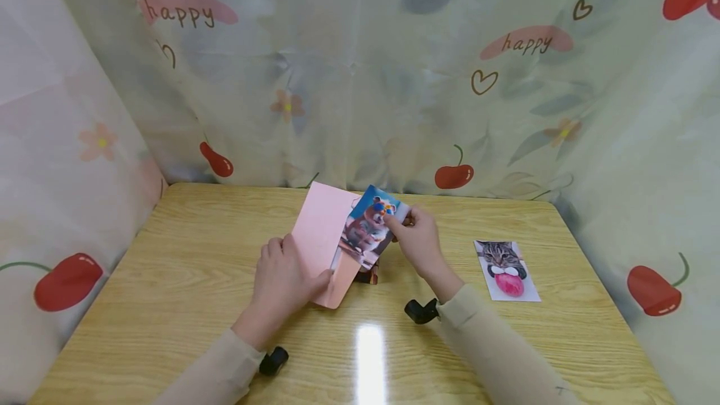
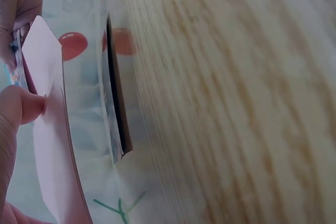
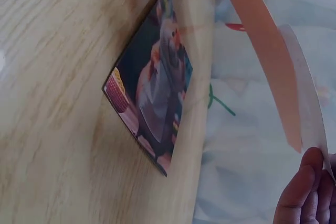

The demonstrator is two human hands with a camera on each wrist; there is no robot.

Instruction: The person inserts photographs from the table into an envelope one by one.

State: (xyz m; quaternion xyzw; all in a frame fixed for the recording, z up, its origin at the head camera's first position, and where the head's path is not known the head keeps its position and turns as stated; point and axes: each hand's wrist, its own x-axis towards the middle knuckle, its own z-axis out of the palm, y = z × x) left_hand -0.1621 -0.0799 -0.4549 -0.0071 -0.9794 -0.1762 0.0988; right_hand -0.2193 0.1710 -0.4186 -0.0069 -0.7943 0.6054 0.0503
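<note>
My left hand [image 1: 281, 274] grips a pink envelope [image 1: 320, 224], with its thumb on the near face beside the peach flap [image 1: 344, 277]. In my right hand [image 1: 419, 236] is a photo card [image 1: 368, 227] of a furry animal in sunglasses, pinched between thumb and fingers. That card overlaps the envelope's right side; I cannot tell whether any of it is inside. Beneath them, a small stack of picture cards [image 3: 157, 87] lies on the table, mostly hidden in the head view. The left wrist view shows the stack [image 2: 118, 98] edge-on beyond the envelope.
A cat picture card [image 1: 506, 270] lies on the right part of the wooden table [image 1: 197, 255]. A curtain [image 1: 360, 80] printed with cherries hangs behind the table and along both sides. Each wrist wears a small black device [image 1: 420, 311].
</note>
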